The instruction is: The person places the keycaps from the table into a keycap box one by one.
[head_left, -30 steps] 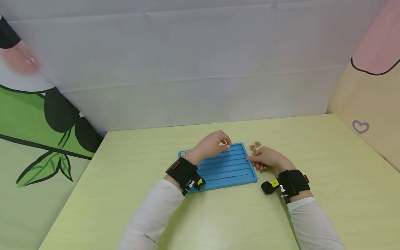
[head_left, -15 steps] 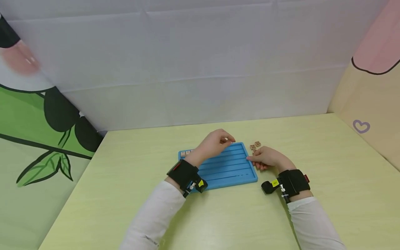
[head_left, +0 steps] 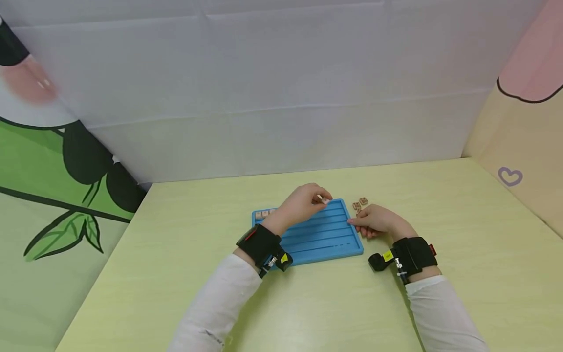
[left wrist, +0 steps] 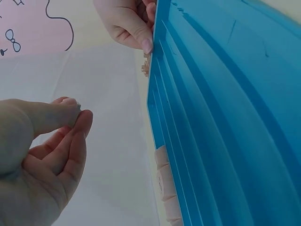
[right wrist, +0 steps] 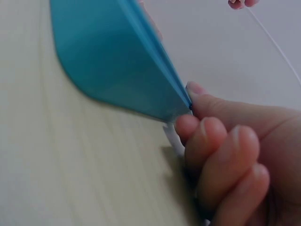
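Note:
My left hand [head_left: 305,199] is raised over the far right part of a blue ridged tray [head_left: 318,234]. Between its thumb and fingertips it pinches a small pale block [head_left: 324,200], mostly covered by the fingers in the left wrist view. My right hand [head_left: 376,221] grips the tray's right edge, thumb on the rim and fingers curled beside it, as the right wrist view shows. Several small pale blocks [head_left: 265,214] sit in a row in the tray's far left groove; my left forearm and hand hide part of that row.
Several brown printed blocks [head_left: 357,205] lie loose on the pale yellow table [head_left: 211,215], just beyond my right hand. A white cloth-like backdrop [head_left: 281,98] rises behind the table. Printed panels [head_left: 519,146] stand at both sides.
My left hand has shifted a little to the right, uncovering more of the blocks in the far left groove. The pinched block shows more clearly now. My right hand keeps its grip on the tray.

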Tool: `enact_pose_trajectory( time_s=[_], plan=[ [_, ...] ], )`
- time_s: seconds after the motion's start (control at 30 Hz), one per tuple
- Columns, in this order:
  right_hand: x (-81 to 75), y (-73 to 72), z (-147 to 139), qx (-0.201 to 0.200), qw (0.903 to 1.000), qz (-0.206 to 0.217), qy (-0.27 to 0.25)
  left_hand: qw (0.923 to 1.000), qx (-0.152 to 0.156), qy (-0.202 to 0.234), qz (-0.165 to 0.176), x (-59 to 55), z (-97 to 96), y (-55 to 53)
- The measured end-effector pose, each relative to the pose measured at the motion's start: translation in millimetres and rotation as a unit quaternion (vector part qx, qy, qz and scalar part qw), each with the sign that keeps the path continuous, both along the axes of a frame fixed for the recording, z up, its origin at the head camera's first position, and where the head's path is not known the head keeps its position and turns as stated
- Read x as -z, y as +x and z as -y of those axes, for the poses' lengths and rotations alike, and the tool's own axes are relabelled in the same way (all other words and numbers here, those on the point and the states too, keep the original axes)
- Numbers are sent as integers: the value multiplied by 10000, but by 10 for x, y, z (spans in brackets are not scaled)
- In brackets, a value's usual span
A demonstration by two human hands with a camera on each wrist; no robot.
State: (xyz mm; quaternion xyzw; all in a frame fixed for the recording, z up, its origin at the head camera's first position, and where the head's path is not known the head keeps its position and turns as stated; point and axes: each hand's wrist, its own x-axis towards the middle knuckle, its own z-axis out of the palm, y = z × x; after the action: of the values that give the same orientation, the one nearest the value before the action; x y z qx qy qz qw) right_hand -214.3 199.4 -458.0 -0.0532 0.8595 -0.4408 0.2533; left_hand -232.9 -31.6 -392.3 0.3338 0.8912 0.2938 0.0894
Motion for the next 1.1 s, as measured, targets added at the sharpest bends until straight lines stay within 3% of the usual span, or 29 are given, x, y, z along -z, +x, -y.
enact_pose_trajectory(
  time_s=[0.27, 0.8, 1.1],
  plan=[
    [23, -17, -6, -35, 10000, -40, -31, 9986, -15, -421, -325, 69, -17, -43],
    [52, 1, -2, 100, 9998, -5, -144, 9990, -380, -243, -61, 140, -107, -186],
    [58, -1, -11, 85, 9999, -12, -148, 9956, -527, -753, -160, 150, -186, -226]
  ],
)
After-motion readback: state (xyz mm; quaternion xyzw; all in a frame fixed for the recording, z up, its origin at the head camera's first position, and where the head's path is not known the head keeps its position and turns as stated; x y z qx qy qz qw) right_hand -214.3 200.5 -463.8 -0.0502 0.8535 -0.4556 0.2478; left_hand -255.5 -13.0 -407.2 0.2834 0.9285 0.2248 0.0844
